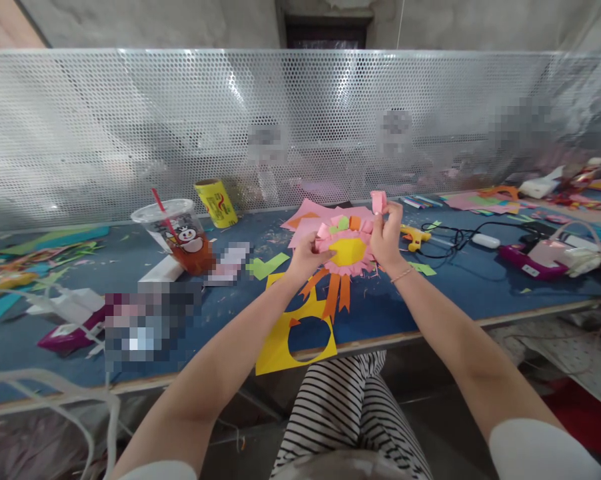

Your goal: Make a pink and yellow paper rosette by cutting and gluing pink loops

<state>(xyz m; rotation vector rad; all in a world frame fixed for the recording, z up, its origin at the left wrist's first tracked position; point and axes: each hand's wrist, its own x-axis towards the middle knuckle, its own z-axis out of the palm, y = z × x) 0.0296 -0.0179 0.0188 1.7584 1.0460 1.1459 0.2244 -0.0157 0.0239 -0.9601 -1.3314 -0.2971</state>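
Note:
A pink paper rosette (348, 251) with a yellow centre and orange ribbon tails lies over the blue table, below several pink sheets. My left hand (309, 256) pinches its left side, the thumb reaching onto the yellow centre. At its upper right, my right hand (388, 233) is closed on a small folded pink paper strip (378, 201), held up above the rosette. Small green and orange pieces sit along the rosette's top edge. Below the left forearm is a yellow sheet (273, 347) with round holes cut in it, partly hanging over the table's front edge.
A plastic cup of brown drink (193, 247) with a red straw and a yellow can (216, 203) stand at the left. A yellow glue gun (414, 237) with a black cable lies at the right. Paper scraps cover both sides. A perforated metal screen (180, 120) runs behind the table (460, 290).

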